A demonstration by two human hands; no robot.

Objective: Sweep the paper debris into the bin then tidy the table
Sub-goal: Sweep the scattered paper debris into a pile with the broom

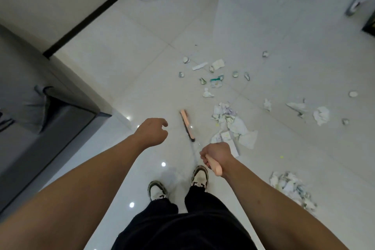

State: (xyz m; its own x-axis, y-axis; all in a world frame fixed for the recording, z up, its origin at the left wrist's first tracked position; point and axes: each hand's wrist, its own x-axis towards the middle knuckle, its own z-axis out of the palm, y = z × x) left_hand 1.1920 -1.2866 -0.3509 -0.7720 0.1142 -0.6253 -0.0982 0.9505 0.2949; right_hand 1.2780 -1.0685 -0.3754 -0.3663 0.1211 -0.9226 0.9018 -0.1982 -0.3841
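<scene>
The right hand (216, 154) is closed around the pink handle end of the broom (187, 125). Its long axis runs toward 11 o'clock, its head resting on the floor (142, 63). The left hand (153, 132) hovers empty, fingers loosely curled. Paper scraps (233, 126) lie scattered at 1 to 3 o'clock, probably tissue.

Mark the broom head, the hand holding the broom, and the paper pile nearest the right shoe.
pink broom head (187, 124), head view, middle of the block.
right hand (215, 153), head view, back of the hand.
crumpled white paper pile (292, 189), head view, centre of the heap.
</scene>
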